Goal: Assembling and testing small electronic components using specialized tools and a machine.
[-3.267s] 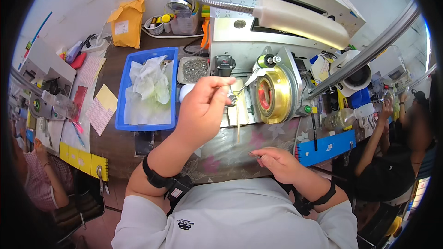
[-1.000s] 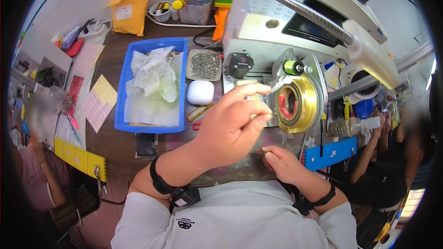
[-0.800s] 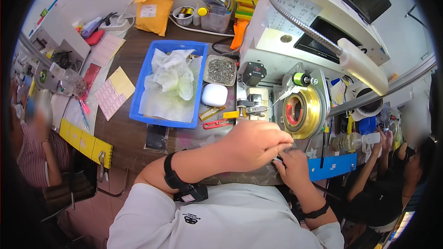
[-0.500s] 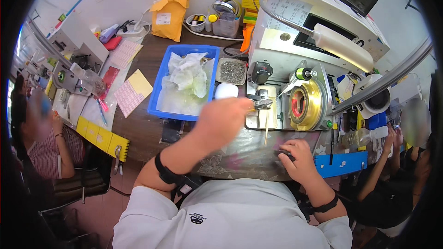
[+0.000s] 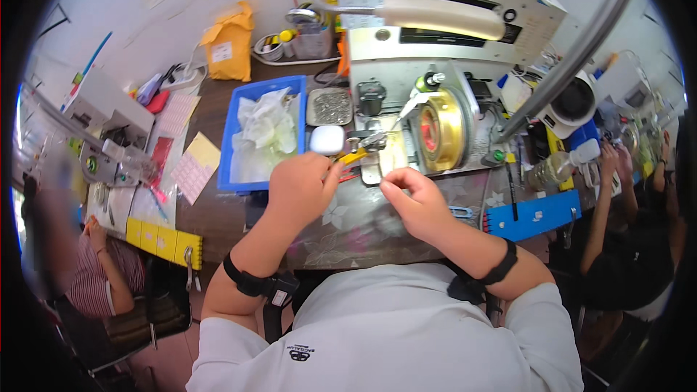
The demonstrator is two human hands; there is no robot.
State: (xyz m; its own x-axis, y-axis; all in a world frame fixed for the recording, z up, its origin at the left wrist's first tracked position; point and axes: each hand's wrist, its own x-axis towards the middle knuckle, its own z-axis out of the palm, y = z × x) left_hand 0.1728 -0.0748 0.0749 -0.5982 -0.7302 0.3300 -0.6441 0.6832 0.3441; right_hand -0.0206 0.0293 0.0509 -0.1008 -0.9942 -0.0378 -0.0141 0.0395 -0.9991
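My left hand is closed, its fingertips at a short yellow handle in front of the machine's metal clamp. Thin red pieces show just beside those fingers. Close to the front of the machine's pale plate, my right hand has thumb and forefinger brought together; whatever lies between them is too small to make out. Behind it stands a gold spool with a red core, mounted on the white bench machine.
A blue tray of crumpled white sheets is at left, beside a metal dish of small parts and a white rounded case. A small blue tool and a blue strip lie right. Co-workers sit on both sides.
The view has shifted right. My left hand has drawn back from the clamp, uncovering the yellow handle. My right hand has moved forward to the plate, and the dark object it held no longer shows.
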